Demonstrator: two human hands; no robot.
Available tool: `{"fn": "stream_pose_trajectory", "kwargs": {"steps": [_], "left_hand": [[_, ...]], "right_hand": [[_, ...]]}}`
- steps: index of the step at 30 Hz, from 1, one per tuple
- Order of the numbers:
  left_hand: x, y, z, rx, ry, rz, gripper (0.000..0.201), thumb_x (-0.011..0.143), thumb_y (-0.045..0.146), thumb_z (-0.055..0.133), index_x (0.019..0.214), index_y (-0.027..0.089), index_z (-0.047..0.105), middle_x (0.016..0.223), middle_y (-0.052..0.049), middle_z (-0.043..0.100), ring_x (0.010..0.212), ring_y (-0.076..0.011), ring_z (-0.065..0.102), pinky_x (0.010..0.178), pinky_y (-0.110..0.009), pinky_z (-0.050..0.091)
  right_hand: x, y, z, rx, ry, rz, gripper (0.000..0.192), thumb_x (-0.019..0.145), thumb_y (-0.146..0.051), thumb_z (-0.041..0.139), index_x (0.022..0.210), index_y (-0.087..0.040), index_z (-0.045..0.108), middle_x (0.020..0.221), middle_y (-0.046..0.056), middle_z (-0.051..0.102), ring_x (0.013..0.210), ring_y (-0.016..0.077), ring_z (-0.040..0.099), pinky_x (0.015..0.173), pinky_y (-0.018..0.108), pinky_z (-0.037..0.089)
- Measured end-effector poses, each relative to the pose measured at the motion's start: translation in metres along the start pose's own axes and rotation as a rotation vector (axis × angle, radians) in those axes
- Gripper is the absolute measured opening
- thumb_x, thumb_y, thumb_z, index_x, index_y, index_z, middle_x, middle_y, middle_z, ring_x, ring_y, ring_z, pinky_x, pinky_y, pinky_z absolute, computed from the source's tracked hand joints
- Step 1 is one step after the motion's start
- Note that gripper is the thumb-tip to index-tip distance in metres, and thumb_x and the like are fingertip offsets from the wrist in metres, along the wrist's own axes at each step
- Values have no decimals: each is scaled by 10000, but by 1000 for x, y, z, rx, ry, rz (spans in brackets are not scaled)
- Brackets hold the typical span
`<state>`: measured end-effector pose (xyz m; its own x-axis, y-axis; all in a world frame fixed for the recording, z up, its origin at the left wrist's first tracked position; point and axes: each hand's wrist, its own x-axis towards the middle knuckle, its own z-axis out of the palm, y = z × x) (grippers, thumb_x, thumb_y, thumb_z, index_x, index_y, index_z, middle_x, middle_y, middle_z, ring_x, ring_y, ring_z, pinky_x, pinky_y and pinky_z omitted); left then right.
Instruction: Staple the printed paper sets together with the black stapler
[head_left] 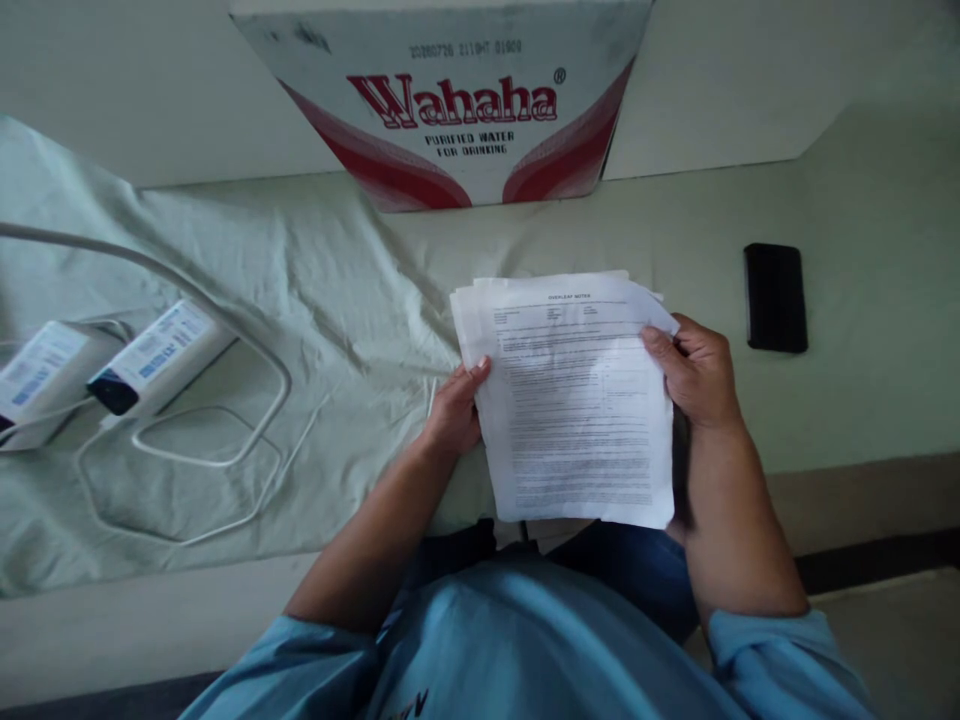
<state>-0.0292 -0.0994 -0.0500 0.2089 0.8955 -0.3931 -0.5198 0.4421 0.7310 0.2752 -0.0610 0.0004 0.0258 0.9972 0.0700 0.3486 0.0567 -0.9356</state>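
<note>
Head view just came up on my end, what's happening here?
A person holds a stack of printed papers in both hands: the left hand grips its left edge, the right hand its upper right edge. The sheets hang above a pale green sheet. A black phone lies to the right, two white power adapters with cables to the left, and a Wahaha water box stands behind.

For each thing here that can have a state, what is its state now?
Stack of papers: held up, sheets unevenly fanned.
Left hand: gripping the stack's left edge.
Right hand: gripping the right edge.
Phone: lying flat, screen dark.
Water carton: standing, leaning backwards.
Cable: loosely looped.
</note>
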Motion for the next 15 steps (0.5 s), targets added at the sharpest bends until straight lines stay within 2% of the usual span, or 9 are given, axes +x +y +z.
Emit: {"fn": "stream_pose_trajectory", "kwargs": {"steps": [7,11,15], "left_hand": [[0,0,2,12,-9,-15,554,867,684,794,1121,193,772,1139,-151,846,1349,-463,700,1096,-626,635],[1,-2,2,14,18,8,578,877,742,758,1088,205,778,1089,-145,852,1355,-468,695,1094,-633,636],[2,-6,2,-18,74,21,597,878,764,753,1136,228,789,1098,-123,857,1304,-459,728,1051,-632,660]], "right_hand": [[-1,4,2,11,-14,-11,351,940,-617,755,964,-272,816,767,-7,672,661,160,575,610,309,468],[-2,5,4,15,-7,-3,347,937,-619,759,943,-278,821,766,-5,683,662,165,586,603,312,480],[-3,3,6,17,2,-2,354,937,-624,756,974,-279,830,807,3,729,691,174,627,630,317,521]]}}
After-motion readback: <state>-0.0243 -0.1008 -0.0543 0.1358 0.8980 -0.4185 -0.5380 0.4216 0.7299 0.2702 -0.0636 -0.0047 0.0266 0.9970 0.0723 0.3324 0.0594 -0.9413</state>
